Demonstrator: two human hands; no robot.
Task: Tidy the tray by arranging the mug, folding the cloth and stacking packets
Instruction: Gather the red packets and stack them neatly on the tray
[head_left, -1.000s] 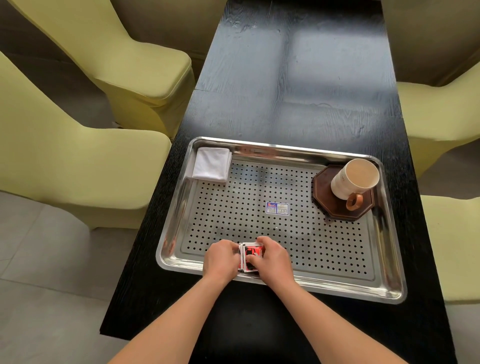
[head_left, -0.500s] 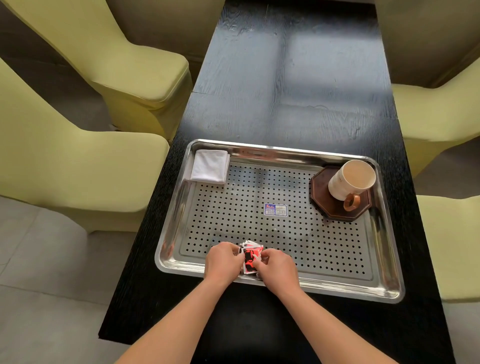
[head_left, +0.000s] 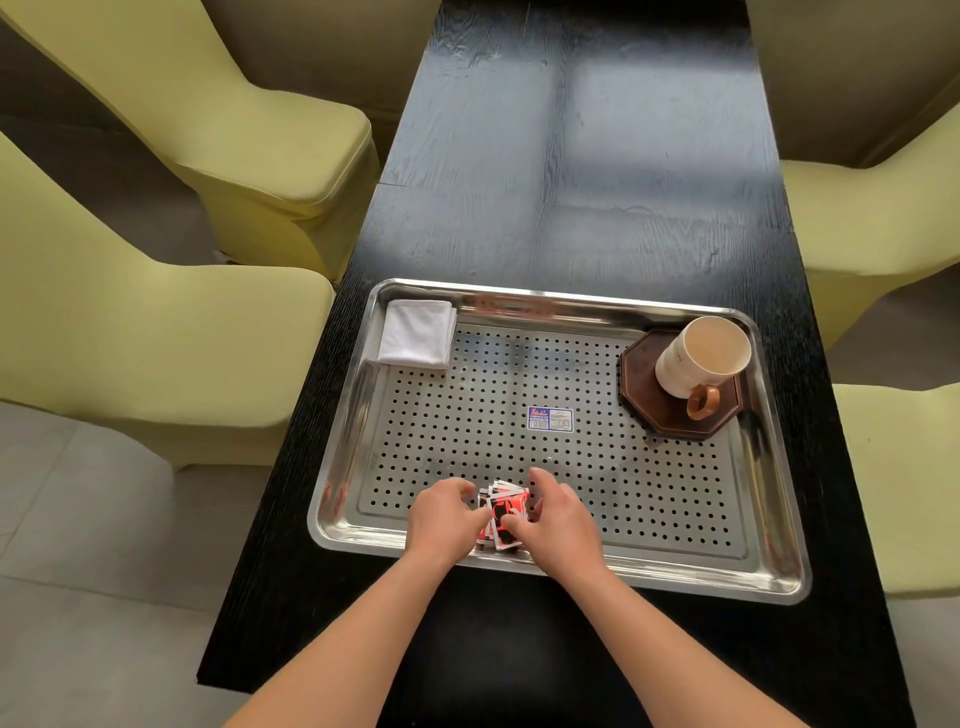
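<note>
Where the head camera looks down, a rectangular stainless-steel tray (head_left: 571, 299) with a perforated floor lies on a long black wood-grain table (head_left: 571, 182). Against the tray's near rim, the left hand (head_left: 441, 514) and the right hand (head_left: 558, 519) curl their fingers in from either side around a small stack of red, black and white packets (head_left: 506, 512), gripping it between them; the stack's edges are uneven. A folded white cloth (head_left: 415, 335) lies in the tray's far left corner. At the far right, a cream ceramic mug (head_left: 701, 356) with a brown ring handle stands on a dark brown octagonal coaster (head_left: 644, 395), its handle turned towards the person. A small blue and white sticker (head_left: 549, 419) sits near the middle of the tray floor. Pale yellow-green covered chairs (head_left: 156, 364) stand on both sides of the table.
</note>
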